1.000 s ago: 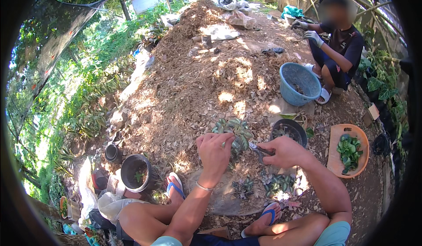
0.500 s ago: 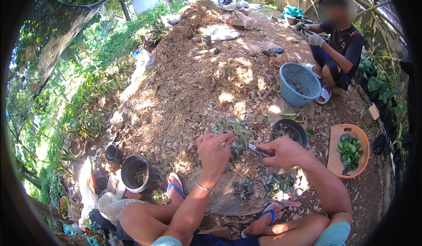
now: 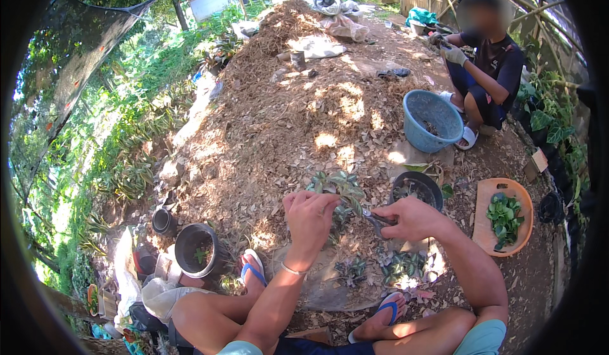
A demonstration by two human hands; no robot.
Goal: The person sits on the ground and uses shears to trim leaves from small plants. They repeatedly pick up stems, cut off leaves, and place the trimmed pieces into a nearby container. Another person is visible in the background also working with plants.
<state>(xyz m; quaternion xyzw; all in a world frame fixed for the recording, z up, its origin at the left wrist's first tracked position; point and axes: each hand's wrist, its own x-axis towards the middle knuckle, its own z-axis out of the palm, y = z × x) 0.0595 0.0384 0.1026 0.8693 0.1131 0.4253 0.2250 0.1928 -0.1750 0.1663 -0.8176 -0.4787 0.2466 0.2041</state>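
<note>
My left hand (image 3: 311,218) pinches a leafy cutting with silver-green patterned leaves (image 3: 346,187), its thumb and fingertips closed on the stem end. In my right hand (image 3: 412,218) is a pair of dark-handled scissors (image 3: 377,220), the short metal blades pointing left at the cutting. The blade tips are close to the stem; whether they touch it I cannot tell. Below the hands, small cuttings with similar leaves (image 3: 404,266) lie on the ground, with a darker bunch (image 3: 351,270) beside them. A black pot (image 3: 417,187) stands just beyond my right hand, partly hidden by it.
An orange basin (image 3: 480,225) holding green leaves sits at right. Farther back is a blue tub (image 3: 433,121), near a crouching person (image 3: 495,69) in gloves. At left stand a dark pot with a small plant (image 3: 195,250) and a smaller pot (image 3: 163,222). Dry leaves cover the ground.
The cutting has shifted and turned slightly between my hands. The scissors have moved slightly right. The other person's gloved hands have moved a little.
</note>
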